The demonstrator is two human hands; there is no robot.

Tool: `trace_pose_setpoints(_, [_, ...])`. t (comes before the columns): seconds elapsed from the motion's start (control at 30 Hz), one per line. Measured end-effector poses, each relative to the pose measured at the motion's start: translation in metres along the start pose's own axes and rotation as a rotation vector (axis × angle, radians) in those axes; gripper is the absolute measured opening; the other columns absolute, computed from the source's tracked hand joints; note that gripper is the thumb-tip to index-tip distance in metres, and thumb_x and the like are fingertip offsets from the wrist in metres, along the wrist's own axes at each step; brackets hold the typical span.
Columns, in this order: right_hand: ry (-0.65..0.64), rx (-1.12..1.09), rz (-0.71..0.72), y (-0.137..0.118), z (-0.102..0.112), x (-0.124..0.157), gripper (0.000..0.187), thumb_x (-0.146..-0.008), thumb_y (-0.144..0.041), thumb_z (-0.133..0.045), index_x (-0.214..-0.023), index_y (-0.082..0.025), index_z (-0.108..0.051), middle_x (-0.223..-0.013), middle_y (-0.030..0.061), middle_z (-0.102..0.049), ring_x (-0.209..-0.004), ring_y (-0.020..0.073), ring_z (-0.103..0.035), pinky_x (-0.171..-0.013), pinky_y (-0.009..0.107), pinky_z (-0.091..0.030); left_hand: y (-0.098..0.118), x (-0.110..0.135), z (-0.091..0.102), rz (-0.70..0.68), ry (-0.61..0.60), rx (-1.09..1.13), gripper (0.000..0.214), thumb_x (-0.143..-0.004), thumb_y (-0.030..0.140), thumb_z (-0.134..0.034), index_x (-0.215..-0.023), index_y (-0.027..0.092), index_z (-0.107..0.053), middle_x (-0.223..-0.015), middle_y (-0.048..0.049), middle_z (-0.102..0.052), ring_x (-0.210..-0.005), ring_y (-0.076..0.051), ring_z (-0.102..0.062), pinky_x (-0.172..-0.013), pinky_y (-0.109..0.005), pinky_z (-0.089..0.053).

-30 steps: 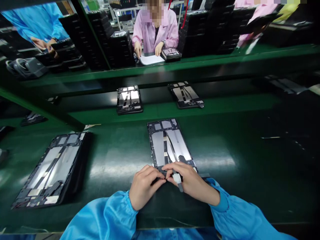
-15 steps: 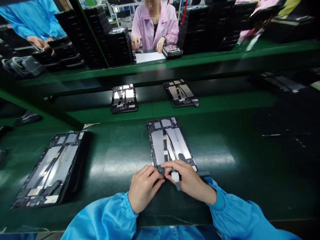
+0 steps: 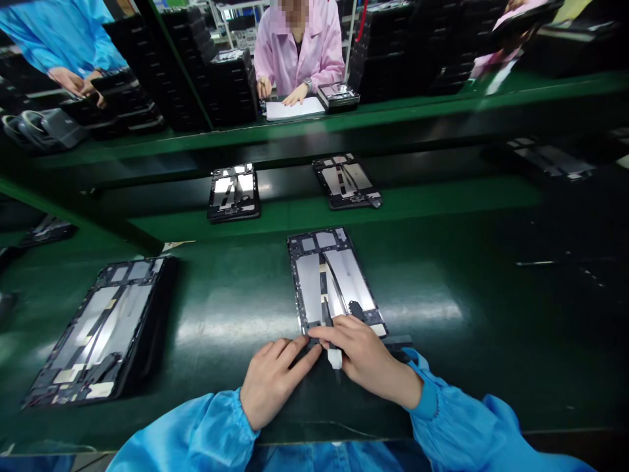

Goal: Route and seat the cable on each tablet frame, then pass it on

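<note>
Fine finger work at the near edge of the open tablet [image 3: 308, 283].
The tablet lies on the green bench [image 3: 221, 295]. I judge this step to be fitting or seating something small at that edge. My left hand [image 3: 272, 383] and right hand [image 3: 371, 364] meet there, fingertips close together; a white tab [image 3: 335, 358] shows under the right. I can't tell what either pinches. Next calls for steady, light pressure.

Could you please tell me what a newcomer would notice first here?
The open tablet at the middle of the green bench stands out first, with the left hand and right hand at its near edge. A second tablet lies to the left; at the back, a person in pink is behind a white sheet.
</note>
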State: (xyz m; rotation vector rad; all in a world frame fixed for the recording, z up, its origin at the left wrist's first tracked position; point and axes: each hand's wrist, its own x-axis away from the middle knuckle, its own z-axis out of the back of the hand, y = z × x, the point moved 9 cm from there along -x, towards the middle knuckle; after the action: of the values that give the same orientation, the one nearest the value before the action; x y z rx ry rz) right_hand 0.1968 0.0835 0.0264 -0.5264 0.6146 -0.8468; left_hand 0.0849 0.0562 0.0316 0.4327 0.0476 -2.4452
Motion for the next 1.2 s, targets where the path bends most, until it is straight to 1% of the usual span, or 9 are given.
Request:
trace_pose_setpoints(0.23, [0.013,-0.154,-0.107,0.014,0.001,0.002,0.051,-0.082,0.006,-0.051,-0.122,-0.025,-0.059,-0.087,0.003,-0.067,-0.081,0.0208,-0.061,-0.073,0.034,-0.051,-0.01,0.0,0.001,0.059,0.039,0.156,0.029,-0.101,0.017,-0.044,-0.125,0.023,-0.059,-0.115,-0.0056,-0.065,-0.088,-0.016,-0.059,-0.072,-0.028,-0.05])
trace_pose_setpoints(0.37, [0.04,-0.235,-0.137,0.018,0.004,0.003,0.041,-0.089,-0.004,-0.055,-0.122,-0.025,-0.059,-0.09,0.0034,-0.07,-0.086,0.0211,-0.065,-0.078,0.036,-0.054,-0.006,0.003,-0.001,-0.013,0.001,0.048,0.034,-0.101,0.014,-0.04,-0.129,0.023,-0.057,-0.12,-0.0063,-0.064,-0.088,-0.017,-0.058,-0.069,-0.03,-0.049])
trace_pose_setpoints(0.53, [0.012,-0.191,-0.143,0.017,0.003,0.0,0.037,-0.091,-0.006,-0.052,-0.122,-0.025,-0.061,-0.089,0.0046,-0.07,-0.084,0.0217,-0.066,-0.076,0.037,-0.055,-0.002,0.002,-0.003,-0.049,-0.004,-0.006,0.037,-0.102,0.014,-0.036,-0.133,0.024,-0.054,-0.119,-0.0071,-0.063,-0.088,-0.017,-0.057,-0.07,-0.03,-0.048])
trace_pose_setpoints(0.67, [0.053,-0.251,-0.155,0.014,0.016,0.005,0.029,-0.095,-0.017,-0.054,-0.121,-0.025,-0.063,-0.09,0.0054,-0.072,-0.085,0.0226,-0.067,-0.077,0.038,-0.055,0.0,-0.001,-0.008,-0.028,-0.017,-0.027,0.038,-0.101,0.012,-0.034,-0.132,0.021,-0.054,-0.113,-0.0086,-0.063,-0.084,-0.018,-0.058,-0.069,-0.031,-0.047])
trace_pose_setpoints(0.77, [0.085,-0.39,-0.225,0.017,0.027,0.018,0.031,-0.1,-0.027,-0.048,-0.128,-0.027,-0.061,-0.09,0.0047,-0.068,-0.074,0.0178,-0.065,-0.071,0.033,-0.057,0.0,0.0,-0.011,0.005,-0.012,-0.021,0.037,-0.101,0.012,-0.035,-0.13,0.021,-0.055,-0.114,-0.0099,-0.062,-0.084,-0.018,-0.058,-0.068,-0.03,-0.047])
trace_pose_setpoints(0.87, [0.094,-0.513,-0.328,0.022,0.027,0.032,0.033,-0.102,-0.034,-0.044,-0.13,-0.029,-0.06,-0.097,0.005,-0.063,-0.069,0.0139,-0.063,-0.06,0.026,-0.059,-0.001,0.002,-0.014,0.029,-0.033,-0.006,0.038,-0.1,0.012,-0.036,-0.131,0.022,-0.054,-0.115,-0.0101,-0.061,-0.085,-0.018,-0.058,-0.069,-0.031,-0.049])
trace_pose_setpoints(1.0, [0.11,-0.526,-0.396,0.026,0.018,0.038,0.021,-0.098,-0.031,-0.051,-0.114,-0.023,-0.063,-0.091,0.005,-0.066,-0.07,0.0151,-0.065,-0.056,0.024,-0.057,-0.002,0.004,-0.015,0.032,-0.039,0.021,0.039,-0.1,0.012,-0.036,-0.133,0.024,-0.053,-0.116,-0.0099,-0.06,-0.087,-0.018,-0.059,-0.072,-0.032,-0.051])
trace_pose_setpoints(1.1, [0.095,-0.512,-0.373,0.025,0.013,0.034,0.013,-0.097,-0.028,-0.052,-0.1,-0.021,-0.062,-0.087,0.0047,-0.066,-0.07,0.0155,-0.065,-0.053,0.023,-0.055,-0.003,0.004,-0.013,0.031,-0.025,0.033,0.039,-0.099,0.011,-0.037,-0.133,0.024,-0.053,-0.117,-0.0099,-0.06,-0.086,-0.018,-0.059,-0.071,-0.032,-0.05])
trace_pose_setpoints(1.2, [0.1,-0.496,-0.355,0.026,0.014,0.032,0.013,-0.097,-0.026,-0.051,-0.096,-0.021,-0.063,-0.086,0.005,-0.066,-0.067,0.0152,-0.064,-0.052,0.023,-0.054,-0.004,0.003,-0.014,0.034,-0.023,0.043,0.038,-0.099,0.011,-0.039,-0.133,0.024,-0.053,-0.117,-0.0095,-0.06,-0.086,-0.018,-0.059,-0.071,-0.032,-0.05])
